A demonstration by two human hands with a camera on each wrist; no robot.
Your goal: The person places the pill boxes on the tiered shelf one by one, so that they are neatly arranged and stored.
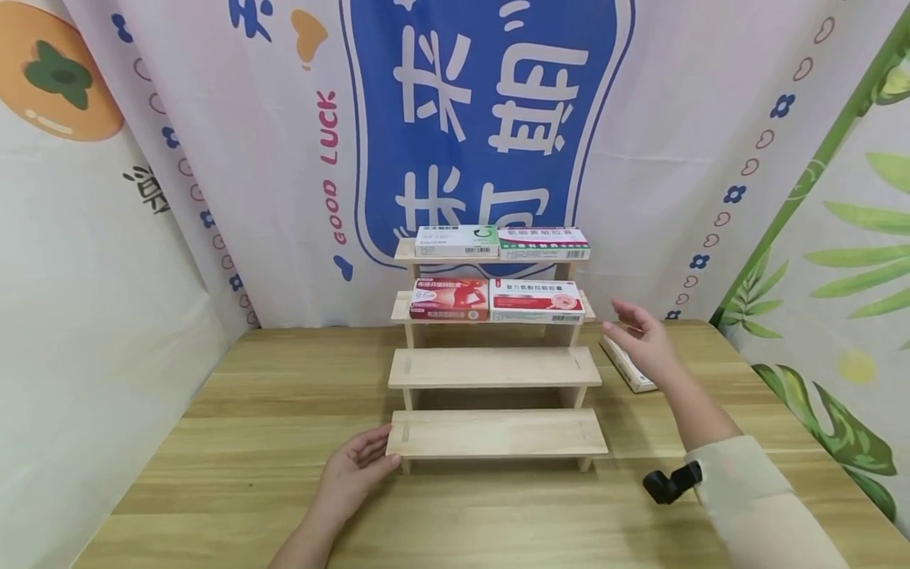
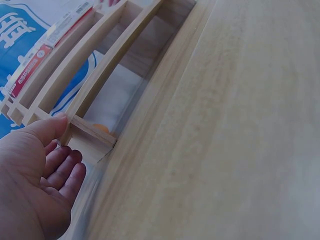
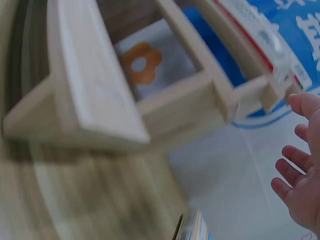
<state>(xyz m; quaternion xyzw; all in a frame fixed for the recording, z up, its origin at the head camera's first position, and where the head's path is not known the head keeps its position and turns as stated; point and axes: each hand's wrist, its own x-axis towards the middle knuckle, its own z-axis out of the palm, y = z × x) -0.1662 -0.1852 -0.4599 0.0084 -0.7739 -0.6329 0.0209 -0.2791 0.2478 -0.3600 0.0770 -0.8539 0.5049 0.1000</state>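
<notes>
A pale wooden stepped rack (image 1: 494,367) stands on the table. My left hand (image 1: 358,468) is at the left end of its lowest step, with thumb and index finger pinching the corner in the left wrist view. My right hand (image 1: 645,341) is in the air right of the second tier, fingers apart and holding nothing. On the top tier lie a white-and-green medicine box (image 1: 456,241) and a white-and-pink medicine box (image 1: 543,243). The tier below bears a red medicine box (image 1: 449,299) and a white-and-red medicine box (image 1: 536,301).
Another thin box (image 1: 629,365) lies on the table right of the rack, partly hidden by my right hand. A printed curtain (image 1: 284,158) hangs behind the wood-grain table (image 1: 284,395). A black device (image 1: 671,482) sits at my right sleeve.
</notes>
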